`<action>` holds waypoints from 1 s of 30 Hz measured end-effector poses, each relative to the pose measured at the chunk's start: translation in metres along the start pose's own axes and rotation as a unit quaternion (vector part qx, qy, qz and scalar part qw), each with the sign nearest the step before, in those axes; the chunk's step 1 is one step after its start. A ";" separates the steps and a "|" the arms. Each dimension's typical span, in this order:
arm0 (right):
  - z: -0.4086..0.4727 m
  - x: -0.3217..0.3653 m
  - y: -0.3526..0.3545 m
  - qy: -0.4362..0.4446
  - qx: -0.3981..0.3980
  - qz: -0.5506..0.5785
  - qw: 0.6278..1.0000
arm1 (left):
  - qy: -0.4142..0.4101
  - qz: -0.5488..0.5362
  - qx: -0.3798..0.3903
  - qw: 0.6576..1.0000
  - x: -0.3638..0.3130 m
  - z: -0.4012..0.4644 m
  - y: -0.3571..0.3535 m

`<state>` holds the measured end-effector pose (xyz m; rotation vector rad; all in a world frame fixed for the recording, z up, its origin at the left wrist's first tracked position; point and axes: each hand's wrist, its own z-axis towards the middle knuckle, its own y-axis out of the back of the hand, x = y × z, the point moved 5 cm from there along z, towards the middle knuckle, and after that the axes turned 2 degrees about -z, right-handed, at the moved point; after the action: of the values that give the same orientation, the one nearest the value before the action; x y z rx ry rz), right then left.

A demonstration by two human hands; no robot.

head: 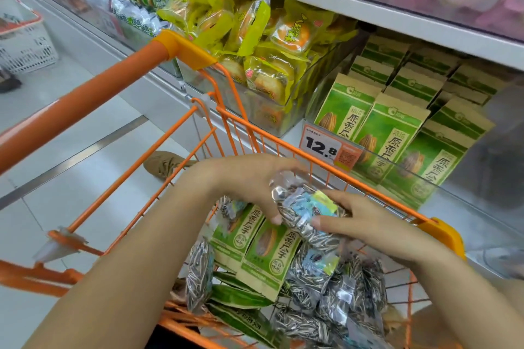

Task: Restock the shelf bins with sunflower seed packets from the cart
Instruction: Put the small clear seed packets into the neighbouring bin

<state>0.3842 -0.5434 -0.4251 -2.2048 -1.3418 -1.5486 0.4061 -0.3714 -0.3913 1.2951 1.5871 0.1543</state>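
Head view: left shelf stock blurred, cart bottom cut off by the frame edge. Clear seed packet (304, 217) with striped seeds and a blue-yellow label is held above the orange cart (286, 147), between both hands: left hand (252, 181) curled over its top, right hand (365, 225) gripping its right end. Green packets (394, 133) fill the shelf bin (442, 190).

Cart (226, 119): orange wire frame, orange handle bar with yellow-orange corner caps. Clear packet (307, 214) between both hands: black-and-white striped seeds, label in light blue and yellow. Paper packets in cart (268, 252): green panels on tan, dark lettering, brown seed motif. Shelf packets (388, 133): same green-and-tan pattern. Price tag (321, 144): white with black 12.8, orange border. Adjacent bin of pastries (255, 37): yellow wrappers, orange centres. Basket (24, 42): white lattice, orange-red rim. Floor: pale grey tiles.
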 end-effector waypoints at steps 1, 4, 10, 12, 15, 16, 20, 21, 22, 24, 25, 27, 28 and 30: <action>0.000 -0.003 0.003 -0.014 -0.025 -0.056 0.998 | 0.004 -0.010 -0.019 1.000 0.004 -0.002 0.007; 0.003 -0.012 0.007 -0.032 -0.088 -0.197 0.976 | 0.086 0.082 -0.075 0.990 0.029 -0.006 0.026; 0.005 -0.009 0.006 -0.028 -0.115 -0.212 0.970 | 0.206 0.227 -0.059 0.950 0.055 0.017 -0.002; 0.003 -0.005 0.007 0.004 -0.141 -0.184 0.973 | 0.201 0.237 -0.072 0.948 0.054 0.022 -0.009; -0.004 0.006 0.009 0.066 -0.191 -0.102 0.974 | 0.216 0.233 -0.099 0.943 0.058 0.026 -0.015; -0.007 0.008 0.010 0.078 -0.208 -0.077 0.972 | 0.222 0.232 -0.107 0.941 0.059 0.027 -0.019; -0.013 0.014 0.016 0.096 -0.267 -0.034 0.958 | 0.224 0.217 -0.097 0.945 0.060 0.029 -0.025; -0.015 0.015 0.016 0.102 -0.274 -0.032 0.956 | 0.222 0.201 -0.080 0.951 0.060 0.026 -0.023; -0.016 0.015 0.016 0.109 -0.282 -0.033 0.953 | 0.220 0.184 -0.058 0.956 0.059 0.022 -0.018; -0.020 0.016 0.018 0.126 -0.302 -0.022 0.945 | 0.208 0.141 -0.021 0.968 0.056 0.013 -0.004; -0.022 0.017 0.019 0.139 -0.319 -0.011 0.938 | 0.196 0.115 -0.017 0.974 0.052 0.007 0.004; -0.028 0.018 0.024 0.172 -0.370 0.006 0.913 | 0.149 0.047 -0.020 0.987 0.038 -0.004 0.019; -0.031 0.018 0.028 0.186 -0.397 0.012 0.899 | 0.114 0.005 -0.021 0.993 0.029 -0.009 0.024; -0.033 0.015 0.033 0.199 -0.428 0.024 0.881 | 0.040 -0.084 -0.021 0.995 0.011 -0.017 0.031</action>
<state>0.3869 -0.5724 -0.3854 -2.0270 -0.4942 -2.7489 0.4146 -0.3421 -0.3708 1.1293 1.7449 0.1349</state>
